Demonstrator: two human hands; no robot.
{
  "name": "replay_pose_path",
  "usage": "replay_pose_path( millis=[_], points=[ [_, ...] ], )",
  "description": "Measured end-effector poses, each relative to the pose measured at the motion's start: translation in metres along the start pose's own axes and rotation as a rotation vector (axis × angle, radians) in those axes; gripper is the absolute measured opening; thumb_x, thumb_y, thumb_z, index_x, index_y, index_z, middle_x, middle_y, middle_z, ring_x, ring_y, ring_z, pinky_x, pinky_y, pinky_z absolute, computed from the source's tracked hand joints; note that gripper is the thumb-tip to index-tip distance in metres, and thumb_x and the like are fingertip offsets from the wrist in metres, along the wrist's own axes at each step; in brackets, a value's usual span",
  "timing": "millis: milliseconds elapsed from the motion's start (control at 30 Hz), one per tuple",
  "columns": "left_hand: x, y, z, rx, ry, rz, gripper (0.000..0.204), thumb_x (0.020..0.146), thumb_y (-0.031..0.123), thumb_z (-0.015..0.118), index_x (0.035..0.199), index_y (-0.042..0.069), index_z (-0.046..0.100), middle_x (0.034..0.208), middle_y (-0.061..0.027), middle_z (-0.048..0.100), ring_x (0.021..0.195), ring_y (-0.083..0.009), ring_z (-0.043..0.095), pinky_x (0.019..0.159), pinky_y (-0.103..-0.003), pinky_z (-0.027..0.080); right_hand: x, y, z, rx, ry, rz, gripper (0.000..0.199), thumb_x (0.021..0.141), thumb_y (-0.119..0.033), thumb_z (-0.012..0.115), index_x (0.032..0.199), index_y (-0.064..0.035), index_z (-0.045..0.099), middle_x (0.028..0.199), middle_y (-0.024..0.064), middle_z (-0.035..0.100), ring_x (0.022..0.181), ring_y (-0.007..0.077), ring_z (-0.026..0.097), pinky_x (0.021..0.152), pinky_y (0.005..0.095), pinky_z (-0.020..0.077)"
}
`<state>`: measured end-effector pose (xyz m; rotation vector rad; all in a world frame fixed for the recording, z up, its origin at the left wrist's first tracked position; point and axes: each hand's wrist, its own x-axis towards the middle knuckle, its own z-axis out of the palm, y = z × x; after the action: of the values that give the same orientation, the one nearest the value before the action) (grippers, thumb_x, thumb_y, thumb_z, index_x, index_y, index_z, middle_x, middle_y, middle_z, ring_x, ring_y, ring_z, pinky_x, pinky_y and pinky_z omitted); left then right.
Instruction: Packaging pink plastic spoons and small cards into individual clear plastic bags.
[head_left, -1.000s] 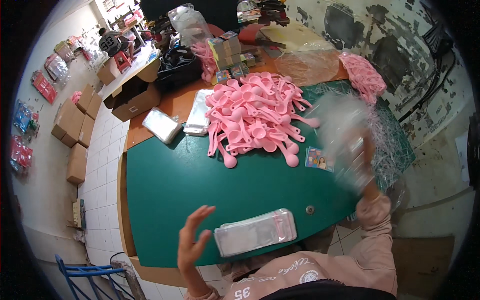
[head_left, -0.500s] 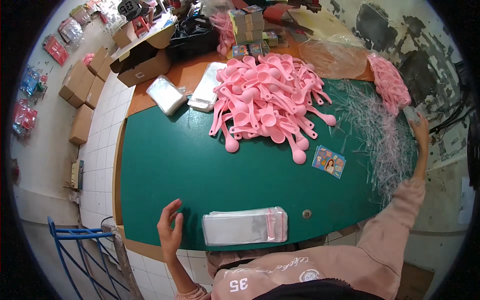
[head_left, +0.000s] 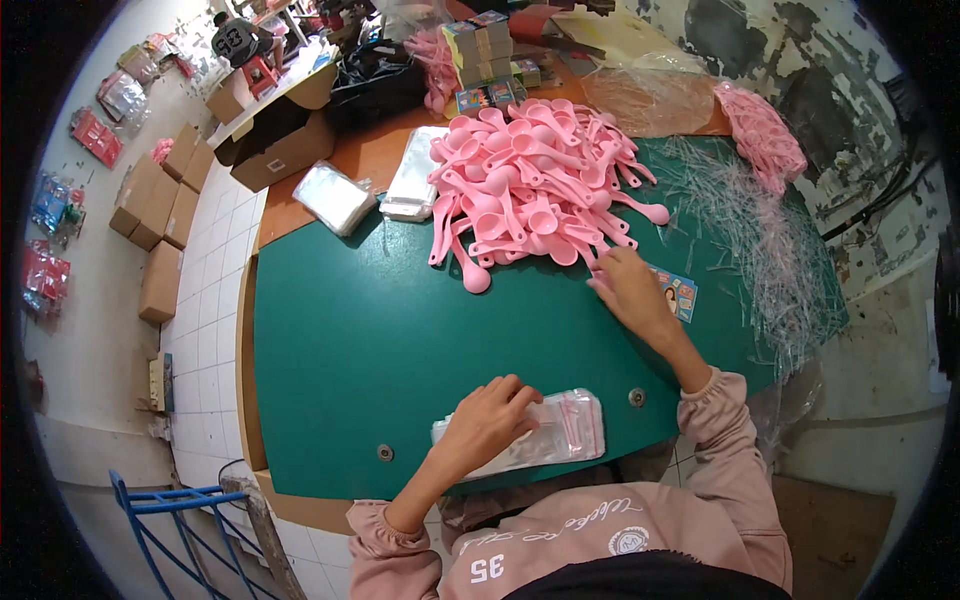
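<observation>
— Near edge? 
— Left hand (head_left: 487, 421) lies flat on the clear bag stack (head_left: 560, 432) at the counter (head_left: 350, 330) rim, grip released. 
— Farther? 
— Bare green mid-counter; right hand (head_left: 630, 290), fingers loose, touches the pink spoon pile (head_left: 530, 180).

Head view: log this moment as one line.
left hand on clear bag stack | right hand at pink spoon pile edge | green table

I am keeping my left hand (head_left: 487, 420) flat, fingers pointing toward one o'clock, while my right hand (head_left: 628, 290) is stretching toward eleven o'clock, palm down.
</observation>
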<state>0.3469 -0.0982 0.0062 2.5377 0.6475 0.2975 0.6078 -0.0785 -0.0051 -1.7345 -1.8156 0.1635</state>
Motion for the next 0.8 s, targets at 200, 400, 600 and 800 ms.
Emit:
replay_pose_path(
  millis=[200,400,600,800],
  points=[
    [-0.001,-0.009,-0.004,-0.088,-0.008,-0.01,0.028,0.074,0.019,0.065,0.097,0.007,0.055,0.084,-0.0076,0.053,0.076,-0.0229,0.056,0.064,-0.034,0.046,0.009,-0.013,-0.009,-0.069,0.01,0.017,0.015,0.075,-0.012,0.06,0.081,0.0016,0.06,0.08,0.0144,0.059,0.081,0.0294,0.055,0.073,0.0369,0.0434],
    [-0.006,-0.041,-0.039,-0.194,0.164,-0.212,0.027,0.076,0.013,0.064,0.1,0.004,0.056,0.094,-0.0118,0.057,0.085,-0.0272,0.058,0.072,-0.032,0.048,0.065,-0.017,-0.054,-0.01,-0.053,-0.027,0.015,0.074,-0.012,0.058,0.079,0.0024,0.061,0.074,0.0157,0.059,0.068,0.0289,0.057,0.064,0.0358,0.0446],
    [-0.029,-0.098,-0.035,-0.191,0.65,-0.463,0.014,0.078,0.01,0.06,0.091,0.005,0.058,0.083,-0.0094,0.057,0.077,-0.0257,0.059,0.065,-0.034,0.048,0.216,-0.009,-0.016,-0.156,-0.018,-0.237,0.016,0.07,-0.013,0.059,0.078,0.0005,0.061,0.074,0.0183,0.059,0.073,0.0329,0.058,0.067,0.0397,0.0447],
    [-0.019,-0.104,-0.02,0.058,0.605,-0.469,0.008,0.077,0.008,0.058,0.085,0.009,0.059,0.078,-0.0064,0.054,0.067,-0.0231,0.057,0.057,-0.033,0.046,0.336,0.06,0.057,-0.248,-0.143,-0.359,0.045,0.062,-0.018,0.065,0.103,-0.0019,0.054,0.099,0.0215,0.056,0.093,0.0357,0.054,0.078,0.041,0.0441]
  ],
)
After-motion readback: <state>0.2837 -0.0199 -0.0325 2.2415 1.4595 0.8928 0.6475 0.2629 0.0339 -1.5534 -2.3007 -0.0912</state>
